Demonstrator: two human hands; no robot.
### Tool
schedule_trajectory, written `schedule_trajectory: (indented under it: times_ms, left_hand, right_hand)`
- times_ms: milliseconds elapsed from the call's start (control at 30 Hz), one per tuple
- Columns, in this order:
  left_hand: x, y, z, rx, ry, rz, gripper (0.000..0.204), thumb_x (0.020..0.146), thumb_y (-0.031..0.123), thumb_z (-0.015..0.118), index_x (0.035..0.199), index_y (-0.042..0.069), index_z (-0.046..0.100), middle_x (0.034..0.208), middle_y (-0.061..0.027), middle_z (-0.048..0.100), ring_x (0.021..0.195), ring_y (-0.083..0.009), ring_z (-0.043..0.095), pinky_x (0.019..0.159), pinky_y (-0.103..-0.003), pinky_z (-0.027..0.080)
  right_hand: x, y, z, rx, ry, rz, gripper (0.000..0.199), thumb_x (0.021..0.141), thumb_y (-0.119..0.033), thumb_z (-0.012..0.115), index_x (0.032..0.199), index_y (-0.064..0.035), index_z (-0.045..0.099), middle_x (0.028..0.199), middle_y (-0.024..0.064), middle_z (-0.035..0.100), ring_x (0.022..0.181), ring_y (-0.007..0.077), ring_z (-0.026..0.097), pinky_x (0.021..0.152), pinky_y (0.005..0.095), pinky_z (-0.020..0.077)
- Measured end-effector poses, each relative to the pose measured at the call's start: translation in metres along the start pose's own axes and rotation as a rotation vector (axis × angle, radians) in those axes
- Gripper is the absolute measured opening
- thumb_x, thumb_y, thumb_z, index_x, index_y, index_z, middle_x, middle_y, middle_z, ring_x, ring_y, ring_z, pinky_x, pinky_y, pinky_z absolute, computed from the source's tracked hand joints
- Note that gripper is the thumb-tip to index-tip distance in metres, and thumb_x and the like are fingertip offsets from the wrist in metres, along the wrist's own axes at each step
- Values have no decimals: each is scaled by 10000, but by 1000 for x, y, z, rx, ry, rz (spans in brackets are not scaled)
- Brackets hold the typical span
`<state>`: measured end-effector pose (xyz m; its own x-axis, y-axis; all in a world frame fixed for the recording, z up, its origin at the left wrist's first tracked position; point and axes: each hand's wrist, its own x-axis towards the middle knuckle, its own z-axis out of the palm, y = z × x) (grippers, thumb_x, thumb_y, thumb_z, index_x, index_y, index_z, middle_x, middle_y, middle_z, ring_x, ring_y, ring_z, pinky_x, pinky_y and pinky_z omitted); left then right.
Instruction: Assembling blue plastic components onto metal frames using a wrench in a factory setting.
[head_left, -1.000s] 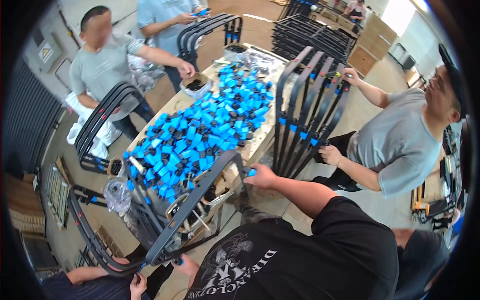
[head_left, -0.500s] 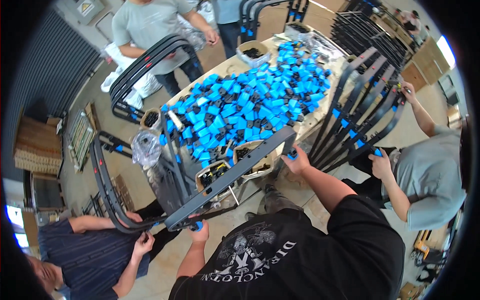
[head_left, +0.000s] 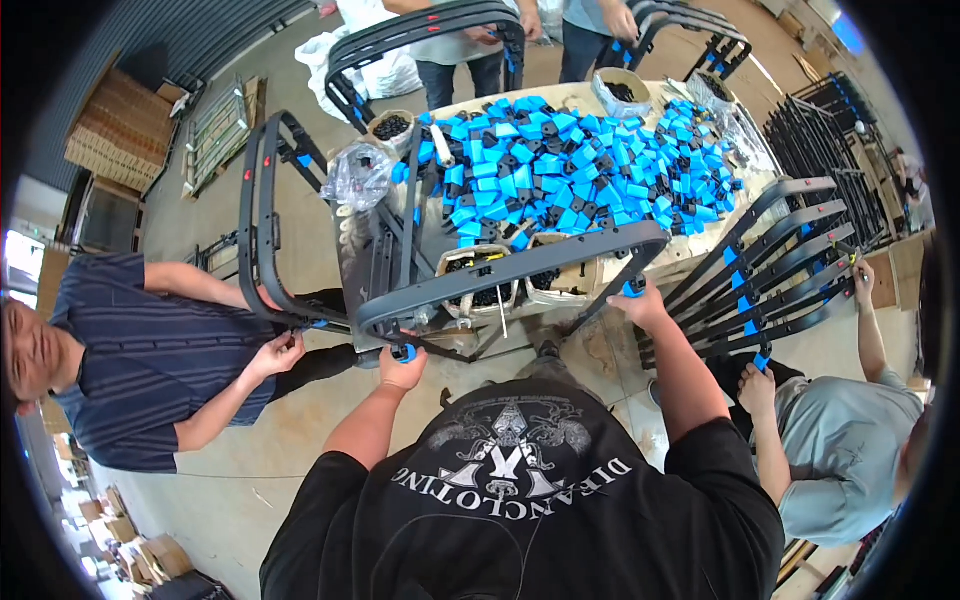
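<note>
Holding up a curved black frame [head_left: 535, 262] between both hands, at the near side of the table [head_left: 700, 243], its right end set farther out than its left. Gripping near the left end with the left hand [head_left: 403, 372], closed around a blue piece [head_left: 403, 353]; gripping below the right bend with the right hand [head_left: 642, 306], closed beside another blue piece [head_left: 634, 288]. Cannot tell either blue piece as fixed or merely pinched in place; if only pinched, at risk of dropping to the floor [head_left: 250, 540] through a loosened thumb. Just behind the frame, a tub of small dark parts [head_left: 460, 308] and a second tub [head_left: 560, 300], with a white stick [head_left: 503, 315] near the first; could snag or tip from a low swing of the bar. Beyond those, a heap of blue and black pieces [head_left: 580, 165], likely to scatter if brushed. To the left, more curved frames [head_left: 262, 215] at a co-worker's hands [head_left: 278, 355]; could clash and scrape from a turn that way. To the right, a fanned row of similar frames [head_left: 745, 290], easily bumped by a wide elbow. Farther out, a clear plastic bag [head_left: 360, 175] at the table's left corner.
</note>
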<state>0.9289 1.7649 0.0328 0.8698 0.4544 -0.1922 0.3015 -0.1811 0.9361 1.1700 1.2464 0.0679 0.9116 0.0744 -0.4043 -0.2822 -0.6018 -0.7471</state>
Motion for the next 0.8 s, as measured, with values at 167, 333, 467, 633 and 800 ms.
schedule_trajectory:
  times_ms: [167, 333, 467, 633, 800]
  left_hand:
    - [-5, 37, -13, 489, 3, -98, 642, 702, 339, 871, 1168, -13, 606, 1152, -154, 701, 1044, -281, 686, 940, -378, 517]
    - [-18, 84, -36, 436, -5, -121, 749, 656, 414, 922, 1214, 21, 615, 1125, -161, 710, 1021, -280, 689, 897, -387, 537]
    - [-36, 137, -58, 664, -81, -190, 573, 731, 325, 860, 1147, -5, 646, 1071, -173, 723, 993, -303, 699, 886, -391, 544]
    - [-27, 251, -81, 347, 231, 183, 218, 877, 108, 720, 1045, -18, 662, 907, -106, 709, 791, -145, 661, 751, -302, 535]
    - [111, 326, -58, 295, 169, 384, 155, 935, 104, 636, 1027, -17, 669, 897, -88, 709, 813, -137, 653, 765, -290, 521]
  right_hand:
    - [-68, -125, -69, 526, 479, -429, 455, 954, -191, 681, 1341, 8, 547, 1287, 133, 606, 1193, 223, 583, 1023, 334, 448]
    - [-85, -334, -49, 396, 203, -760, 277, 952, -127, 669, 1181, 16, 611, 1046, 76, 669, 930, 145, 631, 839, 297, 516]
    - [-12, -424, 43, -28, -122, -825, 364, 906, -278, 711, 1146, -10, 654, 1011, 156, 734, 895, 248, 715, 788, 376, 565]
    - [59, -381, 94, -507, -514, -771, 296, 817, -272, 683, 956, -16, 740, 946, 232, 721, 872, 384, 697, 790, 470, 547]
    - [65, -365, 106, -642, -688, -659, 341, 803, -341, 719, 950, -36, 758, 931, 194, 738, 874, 352, 700, 796, 435, 550]
